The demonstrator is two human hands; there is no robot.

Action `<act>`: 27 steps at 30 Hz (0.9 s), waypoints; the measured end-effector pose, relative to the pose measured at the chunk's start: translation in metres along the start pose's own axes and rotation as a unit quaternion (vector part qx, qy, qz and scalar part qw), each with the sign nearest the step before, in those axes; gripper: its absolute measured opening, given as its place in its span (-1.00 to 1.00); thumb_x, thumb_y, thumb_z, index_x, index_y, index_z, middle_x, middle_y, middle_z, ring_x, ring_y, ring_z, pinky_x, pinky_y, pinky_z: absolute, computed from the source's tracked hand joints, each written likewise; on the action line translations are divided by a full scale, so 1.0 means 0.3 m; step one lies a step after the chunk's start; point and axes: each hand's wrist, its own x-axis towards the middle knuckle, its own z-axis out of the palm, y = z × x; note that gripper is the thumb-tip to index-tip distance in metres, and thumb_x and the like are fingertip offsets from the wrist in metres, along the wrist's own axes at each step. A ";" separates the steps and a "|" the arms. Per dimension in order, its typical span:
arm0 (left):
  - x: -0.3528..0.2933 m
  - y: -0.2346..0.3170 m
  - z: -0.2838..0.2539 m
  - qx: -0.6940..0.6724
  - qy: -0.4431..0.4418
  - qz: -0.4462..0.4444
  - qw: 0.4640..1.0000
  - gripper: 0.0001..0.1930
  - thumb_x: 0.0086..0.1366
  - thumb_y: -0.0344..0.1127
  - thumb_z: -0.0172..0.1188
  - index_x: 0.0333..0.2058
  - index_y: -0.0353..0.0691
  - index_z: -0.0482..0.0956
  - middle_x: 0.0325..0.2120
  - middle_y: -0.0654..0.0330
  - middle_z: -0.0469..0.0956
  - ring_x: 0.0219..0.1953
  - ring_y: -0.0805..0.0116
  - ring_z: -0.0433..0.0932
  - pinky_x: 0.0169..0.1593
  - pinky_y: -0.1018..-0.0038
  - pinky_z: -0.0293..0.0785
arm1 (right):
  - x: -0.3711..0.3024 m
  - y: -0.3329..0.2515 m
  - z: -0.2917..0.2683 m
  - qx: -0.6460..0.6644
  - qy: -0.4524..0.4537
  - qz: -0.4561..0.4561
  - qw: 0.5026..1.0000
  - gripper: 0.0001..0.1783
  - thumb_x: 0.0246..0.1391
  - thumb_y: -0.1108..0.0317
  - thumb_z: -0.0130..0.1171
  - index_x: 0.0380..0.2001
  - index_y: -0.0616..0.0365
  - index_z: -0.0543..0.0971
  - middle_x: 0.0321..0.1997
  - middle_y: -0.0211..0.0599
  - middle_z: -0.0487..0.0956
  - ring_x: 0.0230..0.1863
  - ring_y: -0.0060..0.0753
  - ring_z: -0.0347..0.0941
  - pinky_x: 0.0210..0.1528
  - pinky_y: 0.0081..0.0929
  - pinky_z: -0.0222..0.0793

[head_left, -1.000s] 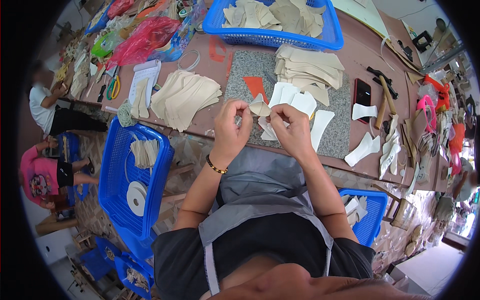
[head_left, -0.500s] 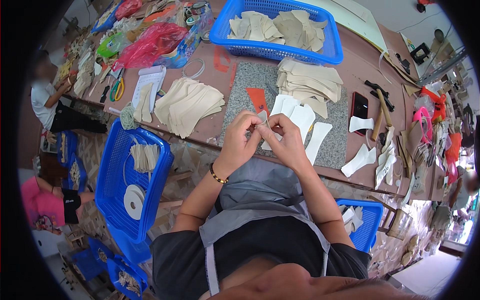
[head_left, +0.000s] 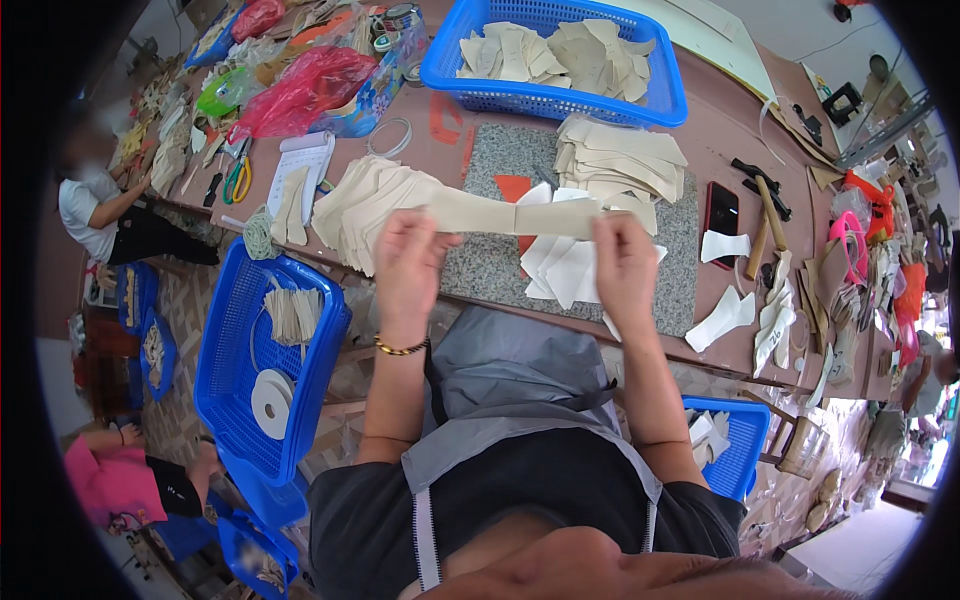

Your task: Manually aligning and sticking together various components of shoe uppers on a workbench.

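Note:
Stretched level between my two hands is a long cream strip [head_left: 470, 213] of flat sheet material, with a crossways line or seam near its middle. My left hand [head_left: 408, 262] pinches its left end, and my right hand [head_left: 626, 268] grips the right end. Below and behind the strip, several white cut pieces [head_left: 566, 272] lie fanned on a speckled grey stone slab [head_left: 675, 275]. A small orange piece [head_left: 512, 187] shows partly behind the strip. Beside my left hand spreads a pile of cream pieces [head_left: 362, 210]; a second cream stack [head_left: 620, 155] sits on the slab's far side.
A blue basket [head_left: 560, 104] of cut pieces stands at the back. Rightward lie a phone [head_left: 720, 225] and a hammer [head_left: 764, 220]; leftward, scissors [head_left: 237, 182] and a notepad [head_left: 300, 160]. Another blue basket [head_left: 225, 370] holds a white roll [head_left: 271, 402]. Two people are at left.
My hands were close together, pinching a small folded part over the slab. They have moved apart, and the strip is now stretched out between them. The white pieces have shifted on the slab.

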 end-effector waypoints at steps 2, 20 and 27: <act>0.011 0.029 -0.057 -0.004 -0.004 -0.009 1.000 -0.94 0.32 -0.45 0.02 -0.31 -0.32 0.41 -0.33 0.14 0.52 -0.32 0.40 0.55 -0.20 0.46 0.55 | 0.006 0.021 -0.090 -0.001 -0.002 0.066 0.998 -0.85 0.15 0.45 0.07 -0.44 0.33 0.47 -0.47 -0.34 0.51 -0.46 -0.68 0.34 -0.41 -0.66 0.31; 0.187 0.081 -0.023 0.106 -0.019 0.005 0.994 -0.91 0.22 -0.59 0.07 -0.37 -0.28 0.37 -0.36 0.08 0.53 -0.37 0.34 0.59 -0.33 0.44 0.63 | -0.216 0.042 -0.721 0.054 0.322 0.003 0.945 -0.83 0.18 0.45 0.01 -0.50 0.23 0.37 -0.30 -0.23 0.50 -0.35 -0.50 0.47 -0.19 -0.38 0.56; 0.359 -0.220 0.480 0.034 -0.158 -0.047 0.986 -0.59 0.16 -0.65 0.10 -0.06 -0.34 0.15 -0.23 0.04 0.44 -0.21 0.30 0.55 -0.19 0.41 0.64 | -0.188 0.027 -0.601 -0.022 0.357 -0.022 0.934 -0.79 0.01 0.59 0.17 -0.56 0.18 0.34 -0.39 -0.39 0.48 -0.41 -0.75 0.31 -0.34 -0.78 0.24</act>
